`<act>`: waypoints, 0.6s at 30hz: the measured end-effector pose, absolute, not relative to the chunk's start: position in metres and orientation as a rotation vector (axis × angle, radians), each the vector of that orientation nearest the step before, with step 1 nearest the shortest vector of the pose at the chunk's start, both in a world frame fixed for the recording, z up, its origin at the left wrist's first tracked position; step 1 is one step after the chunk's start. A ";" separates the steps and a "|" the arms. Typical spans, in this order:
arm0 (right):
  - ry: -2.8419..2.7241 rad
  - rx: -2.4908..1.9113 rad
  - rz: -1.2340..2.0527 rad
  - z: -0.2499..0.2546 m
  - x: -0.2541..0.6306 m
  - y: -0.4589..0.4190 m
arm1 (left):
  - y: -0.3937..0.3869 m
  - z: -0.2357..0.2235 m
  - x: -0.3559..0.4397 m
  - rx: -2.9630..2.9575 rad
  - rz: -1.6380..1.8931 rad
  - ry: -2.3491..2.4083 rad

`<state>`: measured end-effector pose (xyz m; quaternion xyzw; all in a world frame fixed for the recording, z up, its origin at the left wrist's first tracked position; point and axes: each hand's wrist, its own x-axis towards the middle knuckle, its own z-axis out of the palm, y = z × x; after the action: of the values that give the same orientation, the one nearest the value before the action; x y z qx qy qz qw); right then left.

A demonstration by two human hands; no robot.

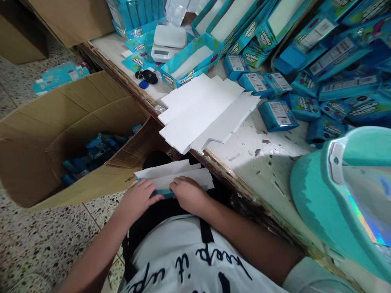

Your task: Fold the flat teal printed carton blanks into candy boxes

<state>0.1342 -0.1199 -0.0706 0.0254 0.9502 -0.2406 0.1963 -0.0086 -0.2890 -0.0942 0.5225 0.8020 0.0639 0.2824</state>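
Card, half folded, white inside and blue outside (163, 193), lay low over the person's lap, and both hands were on it! Its long axis ran left to right across the body, with the right end tipped slightly far. Left hand (139, 198) had the left end, fingers over the near edge and thumb alongside; right hand (187, 194) pinched that same near edge around the middle, so the right end stuck out past it. Neither hand was free.

Now, the pile of white sheets (204, 103): that sat far and to the right of the hands, slanting from near left to far right, its near corners poking over the edge of the counter (241, 150). Right hand was the nearer one to it. Beyond the pile stood an open blue tray (195, 61) and a scale (169, 42). Off left, a big carton (100, 95) gaped, small blue boxes (100, 148) inside; a green tub (308, 191) stood right.
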 end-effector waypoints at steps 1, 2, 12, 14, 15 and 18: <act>2.657 0.070 -0.663 -0.073 0.134 -0.122 | -0.291 -0.094 0.000 1.407 0.138 2.155; 2.653 0.069 -0.652 -0.074 0.134 -0.125 | -0.293 -0.094 0.008 1.404 0.105 2.169; 2.619 0.097 -0.673 -0.084 0.135 -0.135 | -0.292 -0.107 0.014 1.341 -0.085 2.199; 2.635 0.141 -0.734 -0.076 0.137 -0.133 | -0.291 -0.105 0.012 1.344 -0.077 2.184; 2.655 0.179 -0.778 -0.068 0.139 -0.130 | -0.292 -0.104 0.013 1.335 -0.075 2.187; 2.780 0.293 -1.044 -0.030 0.157 -0.112 | -0.293 -0.105 0.015 1.300 -0.062 2.207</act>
<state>0.1568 -0.1118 -0.0299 0.0980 0.9287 -0.3488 0.0787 0.0147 -0.2931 -0.1050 0.4862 0.8255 -0.0231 0.2856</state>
